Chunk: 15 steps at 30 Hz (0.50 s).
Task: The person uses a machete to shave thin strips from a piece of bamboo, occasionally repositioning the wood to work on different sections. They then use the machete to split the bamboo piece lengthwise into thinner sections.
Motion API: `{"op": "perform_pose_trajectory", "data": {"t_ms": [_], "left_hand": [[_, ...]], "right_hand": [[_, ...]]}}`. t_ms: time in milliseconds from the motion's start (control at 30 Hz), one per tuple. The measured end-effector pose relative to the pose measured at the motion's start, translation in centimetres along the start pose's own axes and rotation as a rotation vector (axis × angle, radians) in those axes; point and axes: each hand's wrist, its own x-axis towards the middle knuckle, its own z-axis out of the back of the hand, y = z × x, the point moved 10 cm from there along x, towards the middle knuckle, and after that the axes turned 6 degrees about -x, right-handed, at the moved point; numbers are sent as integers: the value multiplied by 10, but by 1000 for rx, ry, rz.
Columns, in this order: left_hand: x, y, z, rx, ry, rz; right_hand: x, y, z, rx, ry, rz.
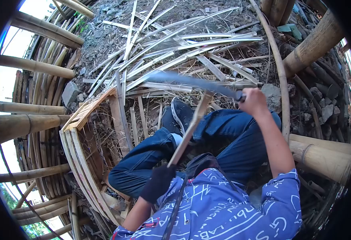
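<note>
My right hand (254, 102) is wrapped round the dark handle of a long machete (199, 83). Its blade points left and is blurred toward the tip, and it overlaps the area just above the far end of a bamboo strip (189, 132). In a black glove, my left hand (161, 181) grips the near end of that strip, close to my body. The strip slants up and away across my crossed legs (239, 140). Beyond the blade, many split bamboo slats (175, 50) lie crossed over each other on the ground.
A slatted wooden crate (74, 160) stands to my left. Thick bamboo poles (35, 66) run along the left side, and another large pole (323, 160) lies at the right. A grey stone (272, 96) sits near my right hand. Thin shavings cover the ground.
</note>
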Motion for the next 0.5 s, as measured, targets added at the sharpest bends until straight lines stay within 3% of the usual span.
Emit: {"op": "perform_pose_trajectory", "data": {"t_ms": [133,200,233,300,333,400,500], "left_hand": [[-25,24,51,212,-131,129],[-23,41,58,-283,-197,379],[-14,32,60,-290,-211,369],[-6,29,45,-367,-113,542],[-2,25,47,-364,-114,537],[7,14,32,-651,22,527],[18,11,28,-574,38,480]], "right_hand": [[-3,-56,9,86,6,-284],[-16,-57,-18,225,-13,-256],[-22,-57,-27,365,-34,-243],[-43,-24,-26,655,-54,-205],[-53,-6,-26,751,-24,-185],[-74,24,-37,998,81,-197],[-98,69,-53,1321,181,-210]]}}
